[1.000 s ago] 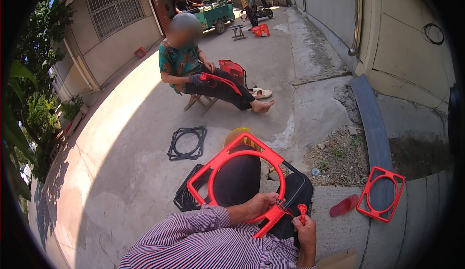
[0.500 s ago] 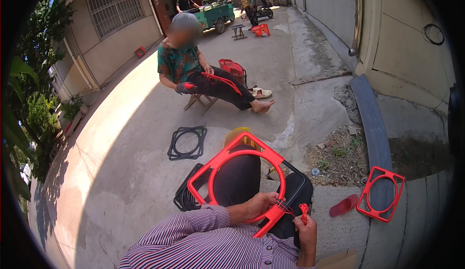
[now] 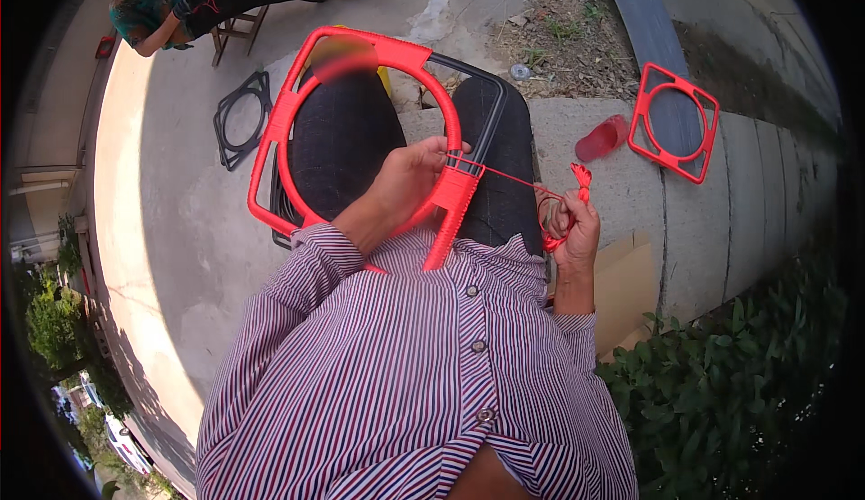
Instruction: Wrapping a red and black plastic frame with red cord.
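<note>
A square frame with a round ring inside [image 3: 286,131] rests on my lap, mostly wrapped in red cord; its far-right corner [image 3: 491,81] is bare black. My left hand [image 3: 410,178] pinches the ring's right side where the wrapping meets the bare black bars, fingers closed. From there a red cord [image 3: 509,177] runs taut to my right hand [image 3: 574,228]. That hand is closed around a knotted bundle of red cord [image 3: 581,178], with loops hanging below the fingers. Whether the left fingers also hold the cord is hard to tell.
A finished-looking red frame [image 3: 641,108] and a red slipper [image 3: 601,138] lie to the right. Black frames [image 3: 241,122] lie on the concrete at left. Another person [image 3: 162,9] sits at far left with red cord. Cardboard [image 3: 622,288] and a leafy bush [image 3: 721,392] are at right.
My view has tilted down and shifted, so the seated person is now at the upper left edge. My right hand has pulled away from the frame, drawing the cord straight.
</note>
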{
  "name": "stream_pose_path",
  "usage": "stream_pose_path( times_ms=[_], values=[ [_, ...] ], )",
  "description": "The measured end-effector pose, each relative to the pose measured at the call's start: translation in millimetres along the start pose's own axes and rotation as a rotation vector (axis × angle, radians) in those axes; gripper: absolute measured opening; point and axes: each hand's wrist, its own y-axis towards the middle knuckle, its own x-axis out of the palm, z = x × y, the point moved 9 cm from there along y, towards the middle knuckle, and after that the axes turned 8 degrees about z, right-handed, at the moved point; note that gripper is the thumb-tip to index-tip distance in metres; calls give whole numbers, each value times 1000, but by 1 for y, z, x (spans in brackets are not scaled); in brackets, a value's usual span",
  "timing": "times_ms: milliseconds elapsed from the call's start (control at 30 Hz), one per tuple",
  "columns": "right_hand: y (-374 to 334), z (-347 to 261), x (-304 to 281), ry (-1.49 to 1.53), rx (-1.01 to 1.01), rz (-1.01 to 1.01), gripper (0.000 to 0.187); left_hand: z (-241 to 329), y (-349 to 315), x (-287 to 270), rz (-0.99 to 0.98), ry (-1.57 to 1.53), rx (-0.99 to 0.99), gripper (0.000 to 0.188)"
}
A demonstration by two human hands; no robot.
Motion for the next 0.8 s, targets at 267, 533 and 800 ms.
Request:
stream_pose_path(
  times_ms=[267, 533, 800],
  values=[
    [-26, -4, -21, -152, 38, 101, 22, -27, -11, 0, 160, -56, -148, 20],
    [-44, 3, -47, -350, 43, 177, 22, -21, -13, 1, 167, -189, -138, 7],
    [-1, 10, -37, -628, 4, 154, 14, -29, -1, -10, 128, -70, -98, 11]
  ],
)
